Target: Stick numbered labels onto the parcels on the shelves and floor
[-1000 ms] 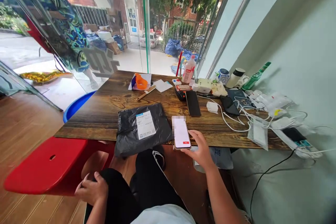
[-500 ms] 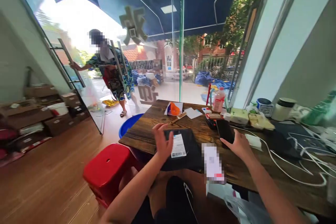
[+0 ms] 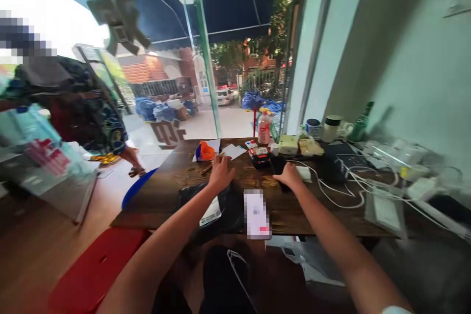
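Note:
My left hand reaches over the black parcel bag, its fingers apart and slightly bent. Just beyond its fingertips lie white papers and an orange-and-purple item. A thin brown stick-like tool is beside the fingers. My right hand grips a black phone by its near end, close to a black-and-red device. The bag's white label is partly covered by my left forearm. A second phone with a lit, blurred-out screen lies between my arms.
On the wooden table's right side are tangled white cables, a pink bottle, jars and a green bottle. A red stool and blue tub stand left. Another person is at the glass door.
My left hand has moved forward from above the parcel bag toward the papers. My right hand still holds the black phone. The view has swung right, and the other person has come nearer through the doorway.

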A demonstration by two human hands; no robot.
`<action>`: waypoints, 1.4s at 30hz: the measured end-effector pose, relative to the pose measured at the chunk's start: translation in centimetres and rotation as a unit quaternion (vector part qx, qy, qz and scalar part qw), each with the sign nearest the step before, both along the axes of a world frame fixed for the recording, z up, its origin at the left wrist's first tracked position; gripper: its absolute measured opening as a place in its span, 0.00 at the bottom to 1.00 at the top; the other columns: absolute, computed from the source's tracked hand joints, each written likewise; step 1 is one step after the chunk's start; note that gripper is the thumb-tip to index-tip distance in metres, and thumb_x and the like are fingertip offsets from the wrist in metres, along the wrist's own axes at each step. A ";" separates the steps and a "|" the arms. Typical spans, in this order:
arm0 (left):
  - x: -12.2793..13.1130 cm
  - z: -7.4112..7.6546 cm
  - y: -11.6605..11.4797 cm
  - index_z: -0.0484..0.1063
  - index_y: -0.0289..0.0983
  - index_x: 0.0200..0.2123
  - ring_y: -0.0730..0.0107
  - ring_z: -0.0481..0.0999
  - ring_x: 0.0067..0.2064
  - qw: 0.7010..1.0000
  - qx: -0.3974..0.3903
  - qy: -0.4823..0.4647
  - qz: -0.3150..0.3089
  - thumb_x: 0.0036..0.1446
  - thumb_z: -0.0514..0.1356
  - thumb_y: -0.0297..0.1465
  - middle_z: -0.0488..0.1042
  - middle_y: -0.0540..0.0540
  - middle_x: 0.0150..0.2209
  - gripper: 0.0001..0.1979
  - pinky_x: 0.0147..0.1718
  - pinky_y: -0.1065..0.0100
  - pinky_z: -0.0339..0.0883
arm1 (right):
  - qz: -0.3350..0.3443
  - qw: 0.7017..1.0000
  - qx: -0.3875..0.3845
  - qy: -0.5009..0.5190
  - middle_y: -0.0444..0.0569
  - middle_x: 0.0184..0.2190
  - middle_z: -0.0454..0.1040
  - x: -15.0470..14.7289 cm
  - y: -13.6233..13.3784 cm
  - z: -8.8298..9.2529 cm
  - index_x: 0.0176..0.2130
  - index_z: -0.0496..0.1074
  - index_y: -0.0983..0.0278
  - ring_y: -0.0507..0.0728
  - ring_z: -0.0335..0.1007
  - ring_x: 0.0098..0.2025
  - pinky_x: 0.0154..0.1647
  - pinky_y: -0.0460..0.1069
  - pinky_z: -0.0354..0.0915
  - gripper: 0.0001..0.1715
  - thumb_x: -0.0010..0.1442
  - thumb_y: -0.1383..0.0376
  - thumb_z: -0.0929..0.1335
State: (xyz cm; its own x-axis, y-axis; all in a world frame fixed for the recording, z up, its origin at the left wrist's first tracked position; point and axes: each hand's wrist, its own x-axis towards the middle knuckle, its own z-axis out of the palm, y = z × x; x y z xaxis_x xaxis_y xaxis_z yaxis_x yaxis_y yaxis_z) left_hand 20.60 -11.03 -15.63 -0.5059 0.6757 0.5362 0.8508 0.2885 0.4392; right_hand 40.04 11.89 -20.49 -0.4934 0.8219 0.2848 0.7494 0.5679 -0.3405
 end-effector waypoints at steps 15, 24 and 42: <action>-2.1 0.4 22.7 0.78 0.36 0.45 0.65 0.75 0.47 0.973 -0.164 0.055 -0.150 0.62 0.59 0.33 0.78 0.43 0.45 0.11 0.50 0.60 0.68 | 0.102 0.991 0.037 0.072 0.52 0.46 0.77 -6.9 8.9 2.2 0.51 0.74 0.62 0.59 0.69 0.52 0.55 0.50 0.62 0.18 0.64 0.66 0.63; -1.8 -1.3 27.5 0.78 0.35 0.40 0.66 0.75 0.42 0.971 -0.182 0.095 -0.127 0.63 0.59 0.36 0.78 0.44 0.42 0.11 0.45 0.60 0.69 | 0.113 0.988 0.056 0.085 0.56 0.45 0.76 -7.5 9.8 1.0 0.59 0.66 0.65 0.60 0.69 0.51 0.53 0.50 0.64 0.27 0.61 0.67 0.63; -2.5 -1.3 27.8 0.83 0.43 0.38 0.62 0.76 0.40 0.974 -0.175 0.102 -0.104 0.58 0.60 0.38 0.80 0.46 0.39 0.12 0.37 0.66 0.63 | 0.103 0.990 0.040 0.085 0.57 0.43 0.74 -7.8 9.8 0.6 0.55 0.69 0.64 0.59 0.70 0.47 0.50 0.50 0.65 0.22 0.62 0.66 0.64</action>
State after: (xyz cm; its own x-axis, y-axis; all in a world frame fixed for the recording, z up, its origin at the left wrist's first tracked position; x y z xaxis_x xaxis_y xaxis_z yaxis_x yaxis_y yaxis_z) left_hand 18.10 16.77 -16.98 -0.2454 0.9119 0.3289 0.9661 0.2019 0.1609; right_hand 32.21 21.70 -19.89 -0.5874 0.6808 0.4376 0.5512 0.7324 -0.3997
